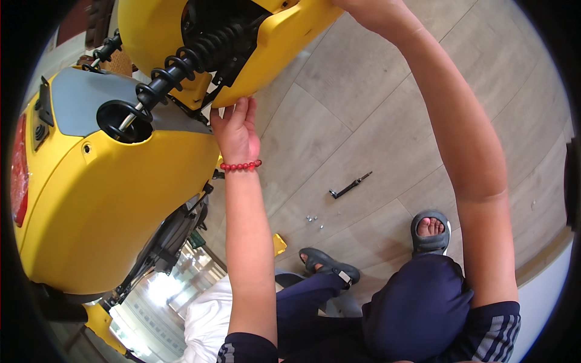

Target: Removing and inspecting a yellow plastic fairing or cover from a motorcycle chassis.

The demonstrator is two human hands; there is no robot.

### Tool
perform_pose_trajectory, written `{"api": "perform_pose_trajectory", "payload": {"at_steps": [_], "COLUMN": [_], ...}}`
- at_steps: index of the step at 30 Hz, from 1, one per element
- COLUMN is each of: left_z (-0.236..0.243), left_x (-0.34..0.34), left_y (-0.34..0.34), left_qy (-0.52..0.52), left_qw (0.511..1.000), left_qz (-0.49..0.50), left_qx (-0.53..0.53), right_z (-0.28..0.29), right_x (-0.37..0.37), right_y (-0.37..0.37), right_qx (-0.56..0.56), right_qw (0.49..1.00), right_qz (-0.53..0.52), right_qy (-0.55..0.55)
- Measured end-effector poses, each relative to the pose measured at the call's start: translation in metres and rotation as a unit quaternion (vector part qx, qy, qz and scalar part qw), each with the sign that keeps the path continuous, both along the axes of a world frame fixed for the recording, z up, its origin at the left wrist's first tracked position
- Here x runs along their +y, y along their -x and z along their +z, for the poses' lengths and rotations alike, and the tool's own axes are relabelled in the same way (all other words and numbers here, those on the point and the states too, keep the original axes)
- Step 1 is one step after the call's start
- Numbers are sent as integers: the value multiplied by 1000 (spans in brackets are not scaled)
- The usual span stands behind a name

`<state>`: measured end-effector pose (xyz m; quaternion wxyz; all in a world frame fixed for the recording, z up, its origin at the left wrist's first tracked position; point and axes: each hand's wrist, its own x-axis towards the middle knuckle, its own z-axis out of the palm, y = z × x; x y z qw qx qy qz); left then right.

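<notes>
My left hand, with a red bead bracelet at its wrist, is closed at the lower edge of a curved yellow body panel. Its fingertips meet the panel's underside. Up at the top edge of the picture, my right hand is against the panel's far right end, with its fingers out of view. A black coil-spring shock absorber runs from the panel's dark inside down into a round opening in the yellow-and-grey vehicle body.
A second spring stands farther left, and a red tail light is on the body. A small black crank-like part, several tiny metal pieces and a yellow piece lie on the wood-look floor. Sandalled feet are nearby.
</notes>
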<state>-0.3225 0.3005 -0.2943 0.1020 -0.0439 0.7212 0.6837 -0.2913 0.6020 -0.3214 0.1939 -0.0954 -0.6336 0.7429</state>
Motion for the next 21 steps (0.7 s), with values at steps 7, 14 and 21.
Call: {"api": "perform_pose_trajectory", "payload": {"at_steps": [7, 14, 21], "left_z": [-1, -7, -1], "left_x": [-12, -8, -6], "left_y": [3, 5, 4], "left_qy": [-37, -68, -53], "left_qw": [999, 996, 998], "left_qz": [3, 10, 38], "left_qx": [-19, -55, -23], "right_z": [14, 12, -7], "right_x": [-10, -9, -10], "right_y": [0, 5, -1], "right_qx": [22, 24, -36], "right_qw": [999, 998, 996], "right_qz": [5, 12, -24], "right_qy": [-40, -58, -82]}}
